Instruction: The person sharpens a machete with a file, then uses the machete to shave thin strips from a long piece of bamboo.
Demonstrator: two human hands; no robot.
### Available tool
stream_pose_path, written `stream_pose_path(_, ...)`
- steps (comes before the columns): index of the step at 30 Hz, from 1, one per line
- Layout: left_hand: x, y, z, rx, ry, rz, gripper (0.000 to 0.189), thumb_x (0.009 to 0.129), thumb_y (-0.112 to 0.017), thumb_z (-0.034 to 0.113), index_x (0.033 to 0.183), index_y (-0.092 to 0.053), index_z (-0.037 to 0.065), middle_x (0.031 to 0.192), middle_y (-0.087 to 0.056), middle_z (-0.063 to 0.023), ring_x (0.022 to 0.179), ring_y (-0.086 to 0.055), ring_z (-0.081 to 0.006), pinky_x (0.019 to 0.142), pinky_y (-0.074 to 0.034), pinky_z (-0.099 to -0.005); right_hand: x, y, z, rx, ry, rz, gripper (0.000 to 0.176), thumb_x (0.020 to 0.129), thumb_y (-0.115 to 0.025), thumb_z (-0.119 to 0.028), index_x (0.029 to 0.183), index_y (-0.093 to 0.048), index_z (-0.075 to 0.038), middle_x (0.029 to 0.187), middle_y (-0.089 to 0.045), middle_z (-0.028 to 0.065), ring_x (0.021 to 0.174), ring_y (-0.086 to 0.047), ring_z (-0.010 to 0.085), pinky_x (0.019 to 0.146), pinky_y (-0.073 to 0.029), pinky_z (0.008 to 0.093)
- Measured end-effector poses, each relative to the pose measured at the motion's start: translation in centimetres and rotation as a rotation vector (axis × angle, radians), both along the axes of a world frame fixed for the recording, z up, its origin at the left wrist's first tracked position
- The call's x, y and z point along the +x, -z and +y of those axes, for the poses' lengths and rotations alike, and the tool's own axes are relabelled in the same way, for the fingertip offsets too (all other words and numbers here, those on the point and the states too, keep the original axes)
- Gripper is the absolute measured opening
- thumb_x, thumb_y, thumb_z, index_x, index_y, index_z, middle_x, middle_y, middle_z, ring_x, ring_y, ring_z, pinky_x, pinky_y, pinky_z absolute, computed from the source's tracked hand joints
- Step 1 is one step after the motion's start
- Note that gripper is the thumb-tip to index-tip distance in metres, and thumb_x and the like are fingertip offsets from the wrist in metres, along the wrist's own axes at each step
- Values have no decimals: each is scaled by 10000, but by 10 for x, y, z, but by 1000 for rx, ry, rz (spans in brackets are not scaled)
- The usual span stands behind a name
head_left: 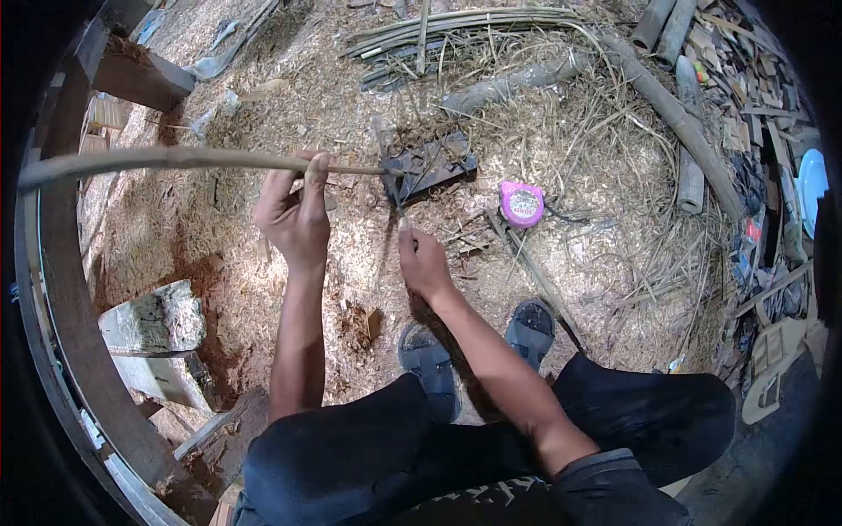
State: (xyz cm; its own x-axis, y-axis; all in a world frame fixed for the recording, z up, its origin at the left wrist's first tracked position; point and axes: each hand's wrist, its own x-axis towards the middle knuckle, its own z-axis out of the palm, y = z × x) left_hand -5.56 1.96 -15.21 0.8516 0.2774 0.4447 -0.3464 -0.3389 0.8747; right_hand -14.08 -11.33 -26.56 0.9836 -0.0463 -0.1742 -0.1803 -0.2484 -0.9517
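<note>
1. Left hand (298, 210): raised, fingers and thumb closed around the stick (210, 158).
2. Right hand (425, 267): clenched low on the knife (393, 188). The fist covers most of the handle.
3. Stick: long and slender, crossing from the left edge to above the block (438, 167). Its far left end is lost in the dark border; its thinner end meets the knife.
4. Knife: narrow, pointing away from the person. Its upper part blurs against the shavings, so where the tip ends cannot be told.
5. Block: dark, lying on the floor (368, 263), its near end partly covered by the stick and knife. Dry fibres lie over it; its material is unclear.
6. Dish (812, 193): blue, at the right margin, cut off by the dark border. Whether it holds anything cannot be made out.
7. Tape measure (522, 204): pink case, right of the block; the label is too small to read.
8. Sandals (430, 368): one pair, worn, partly hidden by the right forearm and dark trousers.
9. Strips (474, 19): long, bundled beyond the block, with loose fibres nearby.
10. Poles (675, 118): several, upper right, some running out of view.
11. Scraps (763, 79): heaped along the right side, mostly overlapping; individual pieces are hard to identify.
12. Chunks (158, 337): pale, rough wood, lower left.
</note>
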Motion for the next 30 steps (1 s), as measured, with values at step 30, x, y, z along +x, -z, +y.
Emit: stream_pose_path(30,-16,10,-11,53,10,-87,119,869,-706,37,962,-704,-37,792,-655,-41,647,-531,-54,528,-369,-196,15,-66,-7,87,-130,312,625,1001,-363,-534,690,-546,-23,510,-523,119,484,-543,184,451,-384,348)
